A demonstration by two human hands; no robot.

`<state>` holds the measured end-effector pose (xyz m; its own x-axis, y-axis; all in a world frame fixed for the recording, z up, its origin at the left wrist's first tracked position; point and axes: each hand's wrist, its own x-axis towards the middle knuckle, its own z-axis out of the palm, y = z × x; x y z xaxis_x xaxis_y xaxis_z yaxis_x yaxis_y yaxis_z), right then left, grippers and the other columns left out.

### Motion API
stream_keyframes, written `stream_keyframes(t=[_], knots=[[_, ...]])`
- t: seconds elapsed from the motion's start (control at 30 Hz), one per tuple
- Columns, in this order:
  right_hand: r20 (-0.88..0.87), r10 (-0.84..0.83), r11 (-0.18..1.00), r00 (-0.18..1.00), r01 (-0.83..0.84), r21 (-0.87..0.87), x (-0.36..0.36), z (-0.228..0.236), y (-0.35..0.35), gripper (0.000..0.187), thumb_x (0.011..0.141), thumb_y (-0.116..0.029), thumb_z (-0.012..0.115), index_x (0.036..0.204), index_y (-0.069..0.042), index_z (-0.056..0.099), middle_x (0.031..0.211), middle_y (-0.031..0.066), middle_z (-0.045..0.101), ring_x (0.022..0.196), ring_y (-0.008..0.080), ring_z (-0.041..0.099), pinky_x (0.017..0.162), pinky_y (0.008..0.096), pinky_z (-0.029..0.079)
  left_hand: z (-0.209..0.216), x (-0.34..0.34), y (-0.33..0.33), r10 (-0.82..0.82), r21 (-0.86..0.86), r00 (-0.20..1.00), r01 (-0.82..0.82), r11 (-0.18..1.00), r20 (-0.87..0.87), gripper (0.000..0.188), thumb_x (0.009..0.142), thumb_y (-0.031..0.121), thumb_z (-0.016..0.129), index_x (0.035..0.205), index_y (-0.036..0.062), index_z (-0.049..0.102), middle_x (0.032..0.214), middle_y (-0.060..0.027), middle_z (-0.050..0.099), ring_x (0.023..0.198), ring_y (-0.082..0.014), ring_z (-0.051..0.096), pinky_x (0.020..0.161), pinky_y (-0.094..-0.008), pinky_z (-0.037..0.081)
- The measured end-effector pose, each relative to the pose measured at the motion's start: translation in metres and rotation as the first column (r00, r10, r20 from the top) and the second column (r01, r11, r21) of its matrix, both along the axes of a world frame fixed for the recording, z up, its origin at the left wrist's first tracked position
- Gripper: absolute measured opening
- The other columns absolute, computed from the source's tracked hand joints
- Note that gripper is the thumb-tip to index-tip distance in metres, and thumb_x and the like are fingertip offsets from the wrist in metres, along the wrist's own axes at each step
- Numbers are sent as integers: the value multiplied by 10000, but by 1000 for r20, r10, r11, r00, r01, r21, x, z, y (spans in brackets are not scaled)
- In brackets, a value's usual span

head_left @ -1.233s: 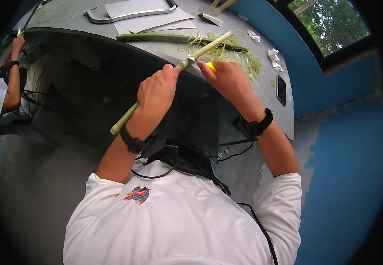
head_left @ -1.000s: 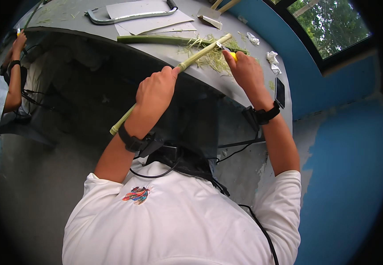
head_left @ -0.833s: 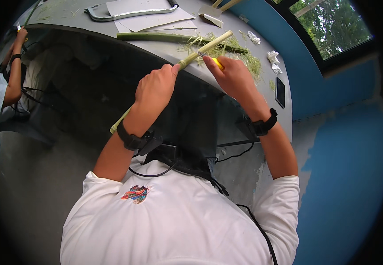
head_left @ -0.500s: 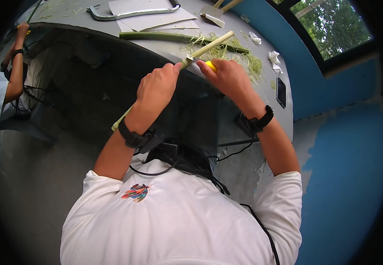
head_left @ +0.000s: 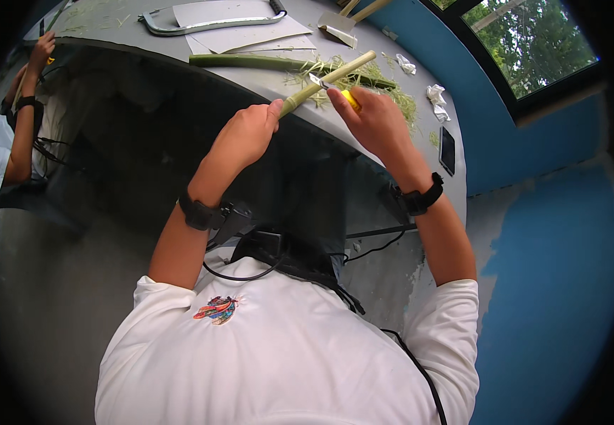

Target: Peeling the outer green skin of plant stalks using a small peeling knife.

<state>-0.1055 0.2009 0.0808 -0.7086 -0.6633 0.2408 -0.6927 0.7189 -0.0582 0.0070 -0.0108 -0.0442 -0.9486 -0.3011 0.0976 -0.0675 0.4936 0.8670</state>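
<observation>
My left hand (head_left: 243, 136) is wrapped round a slim bamboo stick (head_left: 344, 70), which slants up to the right over the table's near edge. Its upper part is pale and peeled; greener skin shows close to my thumb. In my right hand (head_left: 376, 122) is a utility knife with a yellow handle (head_left: 351, 100), and its blade (head_left: 317, 81) lies against the stick a little beyond my left thumb. Fine green shavings (head_left: 405, 105) are heaped around and behind the stick. A thicker green bamboo stalk (head_left: 240, 61) lies on the table behind it, partly under shavings.
On the grey table are a bow-shaped saw (head_left: 211, 27), sheets of paper (head_left: 268, 41), a flat-bladed tool (head_left: 339, 35), crumpled tissues (head_left: 437, 100) and a phone (head_left: 447, 151). Another person (head_left: 16, 142) works at the far left. A blue wall (head_left: 541, 234) stands at the right.
The knife blade has moved up along the stick, away from my left thumb. My left hand has shifted slightly left. The other person's raised hand has moved a little right.
</observation>
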Motion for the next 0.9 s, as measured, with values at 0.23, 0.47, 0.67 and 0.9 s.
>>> stream_keyframes(t=[0.23, 0.47, 0.67, 0.9], knots=[[3, 47, 999, 999, -47, -1, 4, -30, 0, 714, 1084, -681, 600, 841, -27, 752, 753, 234, 734, 759, 464, 746, 708, 578, 583, -11, -10, -5, -65, 214, 998, 62, 975, 8, 757, 1212, 622, 363, 902, -5, 651, 768, -80, 626, 746, -214, 630, 762, -393, 544], [-139, -3, 995, 990, 17, 99, -1, -25, -7, 700, 1087, -678, 600, 876, -32, 769, 777, 235, 754, 762, 449, 764, 686, 556, 596, -8, -2, -4, -31, 200, 999, 22, 980, 39, 762, 1206, 624, 368, 914, -19, 655, 796, -109, 652, 762, -231, 652, 770, -405, 553], [-251, -180, 982, 951, 189, 12, -67, 20, 40, 744, 1112, -699, 553, 892, -19, 758, 764, 253, 732, 755, 467, 739, 701, 569, 569, -14, 2, -3, -71, 234, 995, 54, 971, 65, 770, 1206, 627, 366, 906, -22, 651, 794, -109, 648, 761, -231, 649, 768, -406, 551], [140, -13, 1000, 990, 16, -19, 6, -8, -3, 745, 1078, -694, 611, 822, -7, 745, 728, 253, 699, 736, 475, 710, 700, 560, 552, -18, 1, -4, -56, 279, 996, 35, 960, 68, 759, 1208, 624, 371, 908, -14, 652, 787, -87, 631, 751, -208, 625, 771, -386, 548]])
